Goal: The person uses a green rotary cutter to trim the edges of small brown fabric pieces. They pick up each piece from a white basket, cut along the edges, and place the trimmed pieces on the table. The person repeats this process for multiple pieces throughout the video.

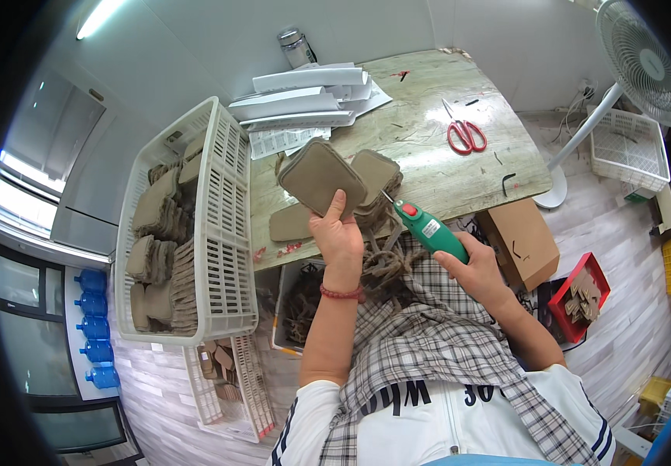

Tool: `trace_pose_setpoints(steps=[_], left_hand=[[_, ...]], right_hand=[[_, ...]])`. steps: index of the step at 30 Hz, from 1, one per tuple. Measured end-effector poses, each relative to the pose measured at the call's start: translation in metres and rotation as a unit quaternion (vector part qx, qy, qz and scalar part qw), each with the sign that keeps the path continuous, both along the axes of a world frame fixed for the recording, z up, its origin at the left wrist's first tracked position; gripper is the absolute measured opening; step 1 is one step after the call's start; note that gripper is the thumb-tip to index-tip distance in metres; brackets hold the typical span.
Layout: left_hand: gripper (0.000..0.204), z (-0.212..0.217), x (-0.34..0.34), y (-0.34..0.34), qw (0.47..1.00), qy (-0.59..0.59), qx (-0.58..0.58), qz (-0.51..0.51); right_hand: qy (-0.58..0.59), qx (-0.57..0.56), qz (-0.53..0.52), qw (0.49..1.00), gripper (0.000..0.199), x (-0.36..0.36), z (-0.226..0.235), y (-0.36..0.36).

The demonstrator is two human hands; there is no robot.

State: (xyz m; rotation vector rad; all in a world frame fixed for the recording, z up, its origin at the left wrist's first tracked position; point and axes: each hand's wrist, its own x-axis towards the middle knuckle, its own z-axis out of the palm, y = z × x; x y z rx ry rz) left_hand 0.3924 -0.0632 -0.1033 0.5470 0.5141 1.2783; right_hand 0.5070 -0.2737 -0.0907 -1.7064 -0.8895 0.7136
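Note:
My left hand (338, 242) grips a khaki pad (322, 180) with rounded corners, thumb on its face and fingers hidden underneath. The layered edge could be one pad or a small stack. Wrapped in my right hand (477, 270) is a green handheld tool (430, 231) with a red button. Its thin metal tip points toward a pile of similar pads (376, 171) on the table, just right of the held pad. Another khaki piece (290, 224) lies flat near the table's front edge. Brown strips of scrap (388, 262) hang between the table and my checked apron (436, 334).
A white crate (223, 221) filled with pads stands left. Papers (296, 106), red-handled scissors (467, 137) and a hex key (508, 183) lie on the table (436, 85). Below are a scrap box (295, 314), a cardboard box (533, 248) and a red tray (596, 272); a fan (650, 66) stands right.

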Motion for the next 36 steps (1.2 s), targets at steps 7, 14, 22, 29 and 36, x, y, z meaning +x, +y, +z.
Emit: trace_pose_setpoints(steps=[7,14,22,29,36], left_hand=[[0.042,-0.003,0.007,-0.009,0.997,-0.070,-0.036,-0.001],[0.042,-0.003,0.015,-0.018,0.997,-0.073,-0.034,-0.008],[0.043,-0.004,0.015,-0.032,0.996,-0.060,-0.048,-0.051],[0.041,-0.011,0.011,-0.040,0.994,-0.054,-0.043,-0.084],[0.038,-0.017,0.008,-0.053,0.992,-0.033,-0.053,-0.111]], right_hand=[[-0.007,0.030,0.014,0.999,0.034,-0.006,0.005,0.010],[0.022,0.005,0.003,1.000,0.038,-0.007,0.013,0.010],[0.004,0.029,0.007,1.000,0.034,-0.003,0.012,0.011],[0.005,0.031,-0.006,0.999,0.037,-0.002,0.014,0.012],[0.025,0.050,-0.022,0.998,0.038,0.000,0.018,0.014]])
